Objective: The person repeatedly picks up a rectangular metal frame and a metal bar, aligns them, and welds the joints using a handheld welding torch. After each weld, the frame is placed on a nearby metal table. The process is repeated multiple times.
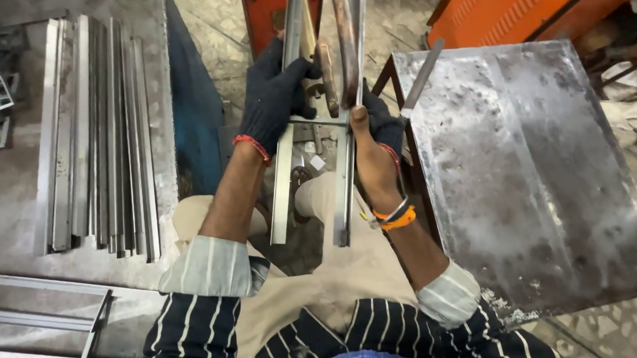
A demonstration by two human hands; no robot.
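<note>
Your gloved left hand (275, 95) is gripping the left bar (284, 173) while your right hand (374, 151) is clasping the right bar (345, 192), both held upright over your lap beside the counter (518, 170).

two hands, two bars, one plate

i count my two gloved hands, left hand (272, 95) and right hand (376, 144), two long steel bars (283, 180) held upright, one steel plate (518, 163), one stack of strips (98, 131), uncountable.
</note>
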